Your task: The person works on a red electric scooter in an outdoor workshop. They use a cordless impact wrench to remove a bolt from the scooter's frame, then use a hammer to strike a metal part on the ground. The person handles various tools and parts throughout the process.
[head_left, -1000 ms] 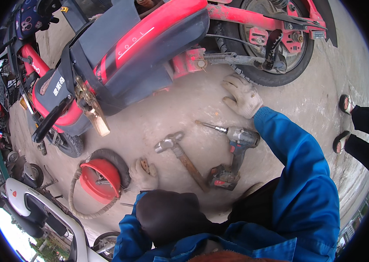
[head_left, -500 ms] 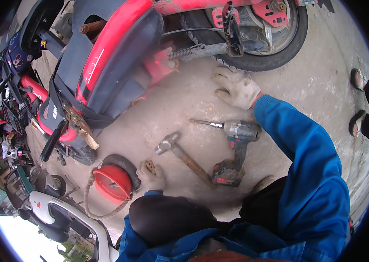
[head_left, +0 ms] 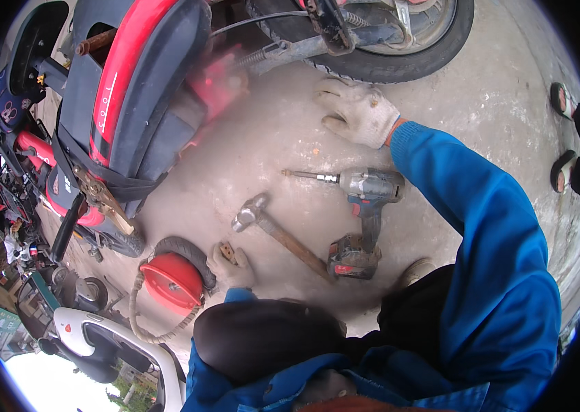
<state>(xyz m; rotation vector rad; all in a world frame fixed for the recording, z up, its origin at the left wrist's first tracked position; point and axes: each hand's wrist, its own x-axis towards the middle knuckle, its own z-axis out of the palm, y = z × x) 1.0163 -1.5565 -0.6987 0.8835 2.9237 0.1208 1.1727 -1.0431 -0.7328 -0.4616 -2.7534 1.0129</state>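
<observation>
My left hand [head_left: 234, 272], in a pale work glove, grips a small rusty metal plate [head_left: 227, 253] with holes, beside a red bucket-like container [head_left: 171, 283]. At the right, my right hand [head_left: 362, 115], also gloved, is over the concrete just below the scooter's wheel [head_left: 400, 65]. Its thumb stands apart from the fingers, and no object shows in it. Between my hands lie a hammer [head_left: 290, 244] with a wooden handle and a cordless impact driver [head_left: 370, 189] with a long socket bit.
A red and black electric scooter [head_left: 146, 89] lies on its side across the far left. A black tyre [head_left: 190, 254] lies behind the red container. Another person's sandalled feet [head_left: 564, 172] are at the right edge. A white scooter [head_left: 77, 329] stands at lower left.
The whole view has shifted, so the floor, tools and scooter appear higher and slightly further left. Both hands keep nearly the same places relative to the tools and wheel.
</observation>
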